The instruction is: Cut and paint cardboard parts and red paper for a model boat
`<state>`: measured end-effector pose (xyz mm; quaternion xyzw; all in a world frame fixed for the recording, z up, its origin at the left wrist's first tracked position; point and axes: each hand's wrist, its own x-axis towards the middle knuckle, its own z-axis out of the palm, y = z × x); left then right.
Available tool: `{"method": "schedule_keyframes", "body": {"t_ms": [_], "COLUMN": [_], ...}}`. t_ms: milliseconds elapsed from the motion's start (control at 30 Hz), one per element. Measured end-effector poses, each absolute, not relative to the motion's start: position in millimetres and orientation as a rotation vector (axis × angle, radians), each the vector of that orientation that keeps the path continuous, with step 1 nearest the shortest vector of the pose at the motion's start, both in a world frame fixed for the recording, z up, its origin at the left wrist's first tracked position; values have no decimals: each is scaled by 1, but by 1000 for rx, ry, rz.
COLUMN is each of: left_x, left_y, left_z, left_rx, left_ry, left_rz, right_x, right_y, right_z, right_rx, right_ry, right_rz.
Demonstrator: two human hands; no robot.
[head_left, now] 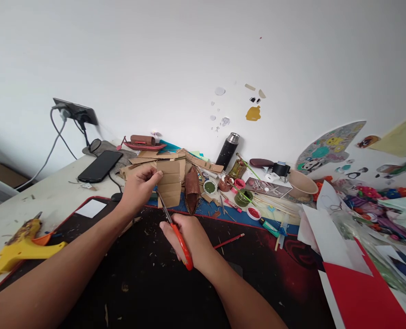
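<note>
My left hand (138, 187) pinches the left edge of a folded piece of brown cardboard (170, 183), holding it upright above the black mat (148, 283). My right hand (188, 237) grips orange-handled scissors (175, 233); their blades point up and left and meet the lower left edge of the cardboard. A small brown cardboard boat model (192, 192) stands just right of the cardboard.
A yellow glue gun (21, 246) lies at the left. A black phone (100, 165) and more cardboard pieces (196, 160) lie behind. Paint pots (243, 197), a black flask (227, 151), a bowl (302, 183) and red and white paper sheets (357, 283) crowd the right side.
</note>
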<state>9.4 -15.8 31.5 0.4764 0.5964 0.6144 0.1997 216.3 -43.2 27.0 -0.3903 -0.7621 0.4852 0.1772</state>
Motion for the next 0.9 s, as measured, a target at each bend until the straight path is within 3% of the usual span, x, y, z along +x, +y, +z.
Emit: {"method": "schedule_keyframes", "body": {"t_ms": [400, 667, 900], "left_x": [-5, -11, -10], "left_y": [-5, 1, 1], "left_z": [24, 22, 22], "left_rx": [1066, 875, 907], "left_ry": [1506, 1445, 1417], "left_rz": [1895, 1963, 1952], "right_x": [215, 218, 219], "right_y": [-44, -37, -27], "right_z": [27, 22, 27], "right_rx": [-1003, -916, -857], "right_ry": [-2167, -1839, -1576], "right_rz": [1527, 1754, 1700]}}
